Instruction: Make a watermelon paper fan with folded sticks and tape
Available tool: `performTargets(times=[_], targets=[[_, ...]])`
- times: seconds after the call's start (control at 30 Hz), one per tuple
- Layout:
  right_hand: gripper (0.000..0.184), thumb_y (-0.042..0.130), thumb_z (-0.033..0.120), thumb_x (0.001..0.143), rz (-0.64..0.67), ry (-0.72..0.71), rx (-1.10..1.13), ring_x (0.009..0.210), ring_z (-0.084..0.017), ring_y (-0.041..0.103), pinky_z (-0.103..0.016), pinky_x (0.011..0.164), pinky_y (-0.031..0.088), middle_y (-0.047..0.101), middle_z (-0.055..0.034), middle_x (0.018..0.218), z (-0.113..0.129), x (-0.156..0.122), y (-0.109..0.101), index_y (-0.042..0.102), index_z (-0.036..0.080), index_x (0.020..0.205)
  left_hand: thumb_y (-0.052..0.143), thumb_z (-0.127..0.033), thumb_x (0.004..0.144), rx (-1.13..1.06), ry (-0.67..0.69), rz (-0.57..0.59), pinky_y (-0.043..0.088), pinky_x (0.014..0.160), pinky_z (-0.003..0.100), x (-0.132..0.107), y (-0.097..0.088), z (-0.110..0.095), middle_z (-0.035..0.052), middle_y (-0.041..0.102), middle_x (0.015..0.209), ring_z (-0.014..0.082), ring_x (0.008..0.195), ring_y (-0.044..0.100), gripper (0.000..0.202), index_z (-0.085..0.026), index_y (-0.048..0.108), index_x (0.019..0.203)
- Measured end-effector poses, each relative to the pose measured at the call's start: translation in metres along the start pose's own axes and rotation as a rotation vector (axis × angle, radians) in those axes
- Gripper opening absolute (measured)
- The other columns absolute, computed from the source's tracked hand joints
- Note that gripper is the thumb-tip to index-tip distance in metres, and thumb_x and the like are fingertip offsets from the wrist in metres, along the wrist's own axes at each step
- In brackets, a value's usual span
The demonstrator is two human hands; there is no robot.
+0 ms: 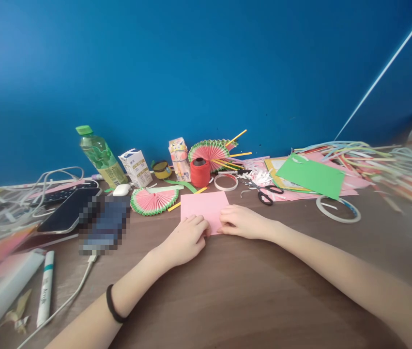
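Note:
A pink sheet of paper [205,203] lies flat on the brown table in front of me. My left hand [188,240] rests on its near left part, fingers curled at the near edge. At the near right edge, my right hand [244,222] has its thumb and fingers closed on the paper. The near edge is partly hidden under the fingers. Just left of the sheet sits a pleated pink paper fan [156,199] with a green rim. Behind it stand a spool of red thread [200,173] and a roll of tape [226,182].
Black-handled scissors [268,195] and a green sheet [312,175] lie right, near a larger tape roll [338,213]. Leftward are a green-capped bottle [100,157], a small carton [135,167], a phone [69,211] and a marker [46,288]. Behind everything rises a blue wall [206,63].

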State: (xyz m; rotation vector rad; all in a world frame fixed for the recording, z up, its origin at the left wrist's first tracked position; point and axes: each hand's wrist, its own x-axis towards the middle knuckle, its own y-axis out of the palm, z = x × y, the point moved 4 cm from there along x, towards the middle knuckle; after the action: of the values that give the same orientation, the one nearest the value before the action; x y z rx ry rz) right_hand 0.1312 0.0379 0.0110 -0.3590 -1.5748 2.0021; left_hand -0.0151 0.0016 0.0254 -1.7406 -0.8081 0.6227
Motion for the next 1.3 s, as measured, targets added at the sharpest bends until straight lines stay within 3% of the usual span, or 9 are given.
performTargets(times=[0.27, 0.6, 0.8, 1.03, 1.17, 1.3], targets=[[0.035, 0.051, 0.038, 0.083, 0.076, 0.088, -0.001, 0.063, -0.013, 0.044, -0.024, 0.056, 0.027, 0.049, -0.0004, 0.066, -0.004, -0.002, -0.005, 0.043, 0.017, 0.057, 0.036, -0.006, 0.073, -0.053, -0.003, -0.003, 0.038, 0.079, 0.030, 0.002, 0.003, 0.003, 0.0031, 0.054, 0.085, 0.0169, 0.083, 0.048, 0.019, -0.018, 0.049, 0.079], [0.038, 0.062, 0.047, 0.069, 0.191, 0.245, 0.122, 0.067, -0.014, 0.044, -0.022, 0.055, 0.025, 0.046, 0.0017, 0.064, -0.029, -0.012, -0.018, 0.041, 0.018, 0.057, 0.035, -0.006, 0.073, -0.057, 0.013, -0.019, 0.038, 0.079, 0.031, 0.000, 0.004, 0.004, 0.0032, 0.054, 0.086, 0.0173, 0.084, 0.048, 0.020, -0.018, 0.050, 0.079], [0.039, 0.064, 0.048, 0.065, 0.272, 0.353, 0.128, 0.057, -0.011, 0.039, -0.023, 0.049, 0.022, 0.046, 0.0031, 0.062, -0.044, -0.021, -0.025, 0.042, 0.018, 0.056, 0.038, -0.007, 0.074, -0.095, 0.032, -0.020, 0.039, 0.079, 0.029, 0.001, 0.004, 0.006, 0.0025, 0.053, 0.085, 0.0159, 0.082, 0.048, 0.018, -0.018, 0.051, 0.080], [0.015, 0.059, 0.030, 0.074, 0.102, 0.214, 0.278, 0.062, -0.010, 0.046, -0.021, 0.055, 0.031, 0.051, 0.0017, 0.070, -0.019, -0.012, -0.034, 0.055, 0.017, 0.068, 0.038, -0.010, 0.081, -0.108, 0.083, -0.001, 0.039, 0.078, 0.027, 0.001, 0.000, 0.005, 0.0019, 0.055, 0.086, 0.0149, 0.084, 0.049, 0.015, -0.019, 0.051, 0.083], [0.006, 0.059, 0.021, 0.075, 0.130, 0.075, 0.306, 0.067, -0.011, 0.048, -0.021, 0.059, 0.033, 0.054, 0.0007, 0.073, 0.002, -0.007, -0.025, 0.057, 0.017, 0.072, 0.041, -0.013, 0.083, -0.083, 0.078, -0.010, 0.040, 0.073, 0.025, 0.000, -0.003, 0.005, 0.0016, 0.055, 0.085, 0.0144, 0.080, 0.051, 0.011, -0.019, 0.050, 0.083], [0.006, 0.059, 0.016, 0.076, 0.147, 0.059, 0.232, 0.068, -0.012, 0.048, -0.021, 0.058, 0.032, 0.054, 0.0003, 0.074, 0.006, -0.007, -0.022, 0.055, 0.017, 0.072, 0.045, -0.018, 0.083, -0.025, 0.061, -0.017, 0.040, 0.067, 0.024, 0.000, -0.006, 0.009, 0.0012, 0.056, 0.083, 0.0143, 0.075, 0.053, 0.006, -0.019, 0.051, 0.081]])
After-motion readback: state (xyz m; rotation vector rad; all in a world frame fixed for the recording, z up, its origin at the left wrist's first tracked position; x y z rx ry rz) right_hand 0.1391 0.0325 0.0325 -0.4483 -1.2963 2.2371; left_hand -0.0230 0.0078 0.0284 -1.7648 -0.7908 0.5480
